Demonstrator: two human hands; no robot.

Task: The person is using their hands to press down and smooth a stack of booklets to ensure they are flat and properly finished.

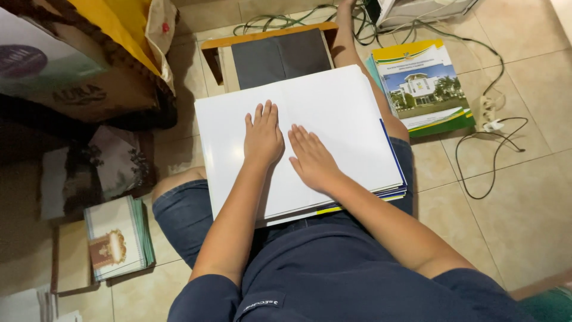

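Observation:
A stack of large white sheets [339,107] lies across my lap, with blue and yellow edges showing under it at the right and front. My left hand [263,136] rests flat on the top sheet, fingers together and pointing away from me. Just to its right, my right hand [312,158] presses flat on the same sheet, fingers slightly spread. Neither hand grips anything. I sit on a tiled floor in denim shorts and a dark shirt.
A small wooden table with a dark folder [280,55] stands beyond the sheets. Printed booklets [424,86] lie at the right beside a power strip [487,113] and cables. A booklet stack [118,237] lies at the left, a cardboard box [71,71] behind it.

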